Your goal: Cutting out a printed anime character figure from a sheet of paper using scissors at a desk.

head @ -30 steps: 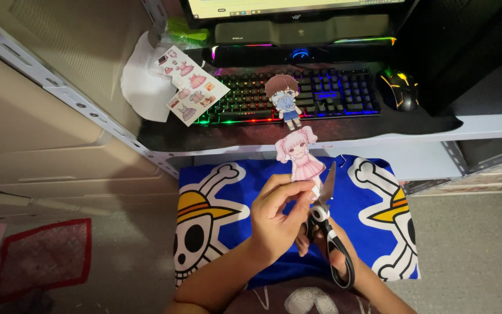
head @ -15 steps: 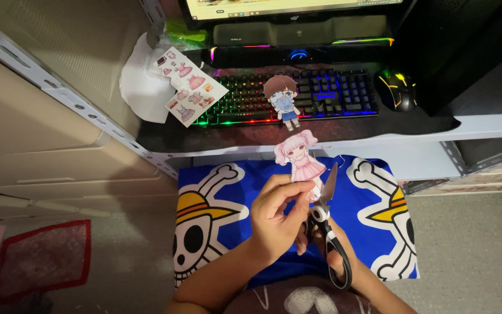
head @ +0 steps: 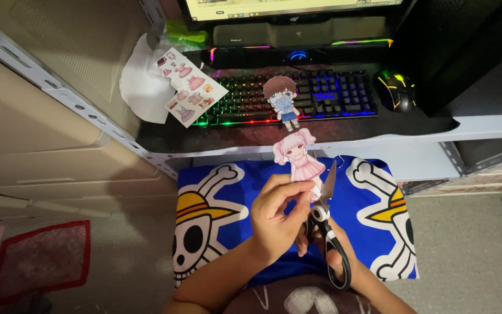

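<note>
Your left hand [head: 277,218] pinches the pink-haired paper doll [head: 298,163]; your right hand [head: 335,256] grips black scissors [head: 326,227] beside it. Its outline looks nearly cut free, while the sticker sheet [head: 187,86] beyond lies uncut.

The hands [head: 297,224] work low at centre over the blue skull-print cloth [head: 228,192], which lies bare toward 9 and 3 o'clock. At 12 o'clock the bench [head: 413,136] edge bars the way, crowded with the lit keyboard [head: 321,96], a paper doll [head: 283,102] standing on it, and a sticker sheet [head: 187,87] at 11. The mouse [head: 396,90] sits at 1 o'clock. A slanted metal rail [head: 59,93] closes off 10 o'clock.
</note>
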